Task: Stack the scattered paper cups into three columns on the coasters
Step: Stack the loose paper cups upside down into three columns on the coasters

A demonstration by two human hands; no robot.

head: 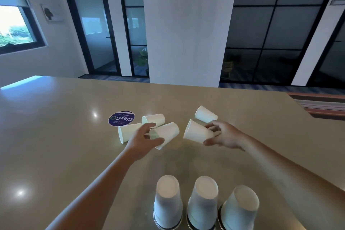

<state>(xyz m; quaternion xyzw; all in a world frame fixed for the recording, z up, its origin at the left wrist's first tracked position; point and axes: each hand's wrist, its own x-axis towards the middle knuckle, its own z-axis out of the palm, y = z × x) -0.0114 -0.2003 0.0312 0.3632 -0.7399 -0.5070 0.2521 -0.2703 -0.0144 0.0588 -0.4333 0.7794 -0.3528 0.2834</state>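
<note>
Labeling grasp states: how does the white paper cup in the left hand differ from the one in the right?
The left hand holds its white paper cup at the rim, mouth toward the camera. The right hand holds its white paper cup at the base, mouth pointing left. Left grip closes around the rim; right grip pinches the narrow end. Both cups are lifted, tilted and look alike.

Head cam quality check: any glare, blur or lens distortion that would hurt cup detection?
Head view: specular ceiling-light spots on the glossy beige table at left, clear of the cups; window at far left blown out; wide-angle bending of the door frames; three upside-down white paper cup columns near the bottom edge look soft and stretched; left hand and right hand fairly sharp, each gripping a cup.
</note>
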